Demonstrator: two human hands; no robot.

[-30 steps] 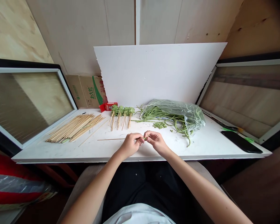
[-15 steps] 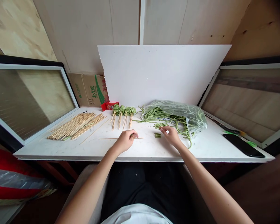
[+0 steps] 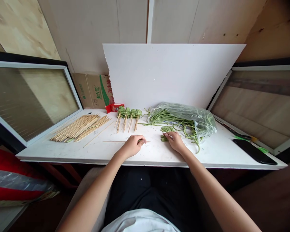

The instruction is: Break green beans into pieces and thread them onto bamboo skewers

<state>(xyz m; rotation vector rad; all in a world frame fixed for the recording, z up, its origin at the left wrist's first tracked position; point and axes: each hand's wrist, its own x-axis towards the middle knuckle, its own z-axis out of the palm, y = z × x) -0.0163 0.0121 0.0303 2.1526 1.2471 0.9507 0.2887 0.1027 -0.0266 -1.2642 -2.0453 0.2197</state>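
My left hand [image 3: 133, 145] is closed around a thin bamboo skewer [image 3: 113, 141], which lies sideways across the front of the table. A bit of green shows at its fingertips. My right hand [image 3: 174, 141] bends over a small row of cut long bean pieces [image 3: 163, 138], fingers closed on them and partly covering them. Just behind it sits a small pile of cut bean pieces [image 3: 167, 129]. Several finished bean skewers [image 3: 129, 113] lie at the back, green ends away from me, sticks toward me.
A heap of bare bamboo skewers [image 3: 77, 127] lies on the left. Long beans [image 3: 164, 116] spill from a clear plastic bag [image 3: 183, 109] at the back right. A black phone [image 3: 253, 151] lies at the right edge. A red box [image 3: 117, 107] and a cardboard carton [image 3: 94, 91] stand behind.
My right hand has moved from the pile of cut beans toward me, onto the small row of bean pieces. The left hand stays on the skewer. The view has shifted slightly.
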